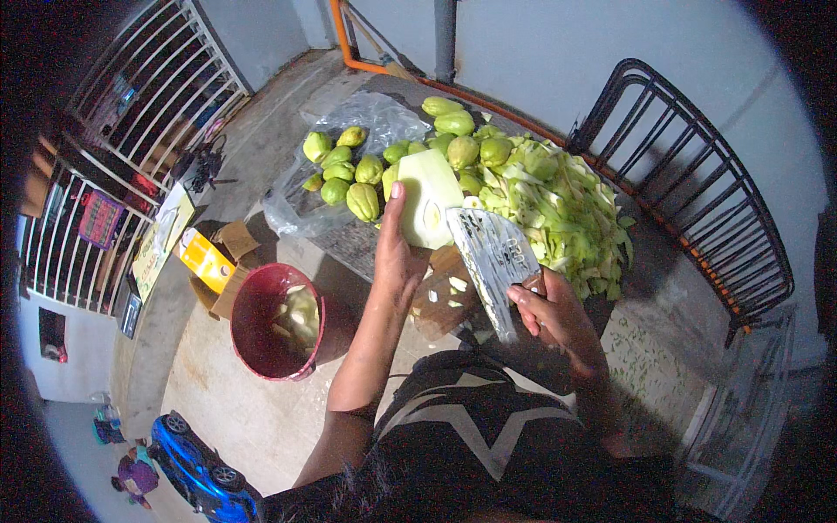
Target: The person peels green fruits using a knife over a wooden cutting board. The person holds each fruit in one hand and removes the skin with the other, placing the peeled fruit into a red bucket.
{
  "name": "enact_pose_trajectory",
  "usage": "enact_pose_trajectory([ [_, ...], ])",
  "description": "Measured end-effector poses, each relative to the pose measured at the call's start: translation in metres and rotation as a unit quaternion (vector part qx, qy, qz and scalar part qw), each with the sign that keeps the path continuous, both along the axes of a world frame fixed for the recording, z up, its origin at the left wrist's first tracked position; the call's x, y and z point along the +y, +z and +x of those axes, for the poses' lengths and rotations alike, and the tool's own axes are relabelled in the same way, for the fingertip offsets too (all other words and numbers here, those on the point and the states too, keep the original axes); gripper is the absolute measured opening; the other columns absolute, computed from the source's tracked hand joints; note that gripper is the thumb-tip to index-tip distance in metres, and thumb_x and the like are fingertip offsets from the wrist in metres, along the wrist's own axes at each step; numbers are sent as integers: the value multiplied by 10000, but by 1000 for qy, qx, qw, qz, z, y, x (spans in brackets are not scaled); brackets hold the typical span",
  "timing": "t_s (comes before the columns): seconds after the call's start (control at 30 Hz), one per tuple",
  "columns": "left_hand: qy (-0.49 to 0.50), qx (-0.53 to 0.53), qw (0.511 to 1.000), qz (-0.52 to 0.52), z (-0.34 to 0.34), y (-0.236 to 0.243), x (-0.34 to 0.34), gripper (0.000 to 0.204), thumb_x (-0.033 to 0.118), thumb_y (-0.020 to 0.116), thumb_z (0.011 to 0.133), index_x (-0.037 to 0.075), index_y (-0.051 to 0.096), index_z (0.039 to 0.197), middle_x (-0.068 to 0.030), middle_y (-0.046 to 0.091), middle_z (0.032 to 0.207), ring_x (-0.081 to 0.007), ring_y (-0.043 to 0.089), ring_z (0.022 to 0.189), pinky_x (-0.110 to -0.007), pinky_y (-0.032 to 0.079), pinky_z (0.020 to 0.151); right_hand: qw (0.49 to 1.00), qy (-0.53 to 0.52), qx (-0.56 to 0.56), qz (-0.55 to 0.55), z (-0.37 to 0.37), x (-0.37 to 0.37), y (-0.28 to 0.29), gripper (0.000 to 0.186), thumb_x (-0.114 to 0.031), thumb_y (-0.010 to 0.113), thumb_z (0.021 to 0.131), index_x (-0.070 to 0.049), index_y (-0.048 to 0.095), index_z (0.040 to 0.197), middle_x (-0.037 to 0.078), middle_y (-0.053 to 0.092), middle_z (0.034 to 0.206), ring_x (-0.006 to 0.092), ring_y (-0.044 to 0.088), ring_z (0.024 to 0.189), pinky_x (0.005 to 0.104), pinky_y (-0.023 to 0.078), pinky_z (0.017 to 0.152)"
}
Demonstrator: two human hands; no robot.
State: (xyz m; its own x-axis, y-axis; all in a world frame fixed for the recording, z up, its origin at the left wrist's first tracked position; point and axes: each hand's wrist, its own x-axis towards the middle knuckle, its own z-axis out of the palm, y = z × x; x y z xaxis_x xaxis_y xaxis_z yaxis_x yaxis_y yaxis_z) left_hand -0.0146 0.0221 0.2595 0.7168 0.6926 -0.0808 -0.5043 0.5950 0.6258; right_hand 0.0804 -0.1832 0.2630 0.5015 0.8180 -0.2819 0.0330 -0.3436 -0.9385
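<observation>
Left hand (pixel 399 261), fingers gripping a pale green, flat-cut fruit (pixel 427 193), right hand (pixel 554 311), fingers closed on a broad, white-smeared knife (pixel 490 254) at the fruit's 4 o'clock, heaped green peelings (pixel 562 205) at 3, round red bucket (pixel 253 309) at 8.

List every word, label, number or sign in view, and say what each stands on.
Cleaver in the right hand: a row of characters on the blade; I won't copy them out.
Yellow-orange carton: printing, too small to read.
Pale yellowish sheet at the left: lettering, too blurred to read.
Black shirt: a pale star design; no words made out.
</observation>
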Motion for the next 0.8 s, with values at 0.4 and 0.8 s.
enact_pose_trajectory([
  [0.4,-20,72,995,67,-3,-3,4,565,442,577,855,38,454,1231,-105,545,1168,-242,547,1073,-398,409,962,995,37,58,66,1,4,-5,307,-222,577,882,-46,474,653,-1,458,461,87,429,365,261,339,369],
  [0.8,-16,56,996,61,-1,-16,6,546,436,575,860,37,468,1217,-96,544,1173,-234,553,1054,-409,412,954,985,64,139,85,7,3,-18,279,-168,566,897,-50,462,667,-26,446,507,67,431,388,230,338,375],
])
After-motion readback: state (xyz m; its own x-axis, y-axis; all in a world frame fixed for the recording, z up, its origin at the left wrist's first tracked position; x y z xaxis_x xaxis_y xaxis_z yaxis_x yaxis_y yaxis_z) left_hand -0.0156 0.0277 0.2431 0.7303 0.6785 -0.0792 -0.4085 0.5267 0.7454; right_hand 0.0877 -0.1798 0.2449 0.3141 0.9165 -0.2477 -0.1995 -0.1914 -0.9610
